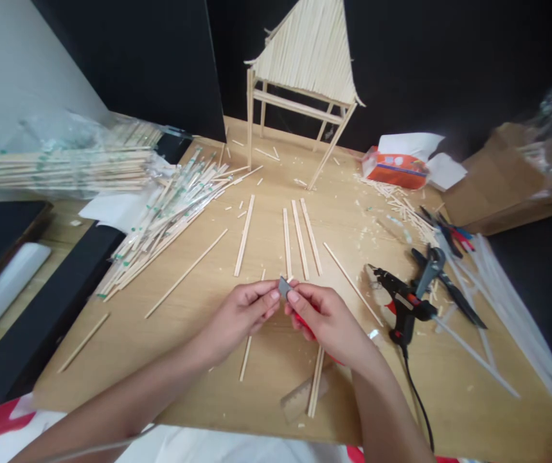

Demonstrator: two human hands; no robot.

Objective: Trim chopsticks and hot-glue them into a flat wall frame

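My right hand (317,312) is wrapped round a red-handled tool with a flat grey metal head (284,287); most of its handle is hidden by my fingers. Close against that head, my left hand (251,305) has thumb and fingers pinched together, and what they hold is too small to make out. A pale stick end shows just behind the tool. Beyond my hands lie several paired wooden sticks (299,238) and another pair (244,235). Below my right hand are more paired sticks (317,382) over a clear ruler (297,399). One thin stick (245,357) passes beneath my left hand.
A stick-built frame with a slatted roof (304,54) stands at the back. Bundled sticks (160,225) lie left. On the right are a black glue gun (403,302), a clamp (432,263), glue sticks (521,308), an orange tissue pack (396,168) and a cardboard box (497,173).
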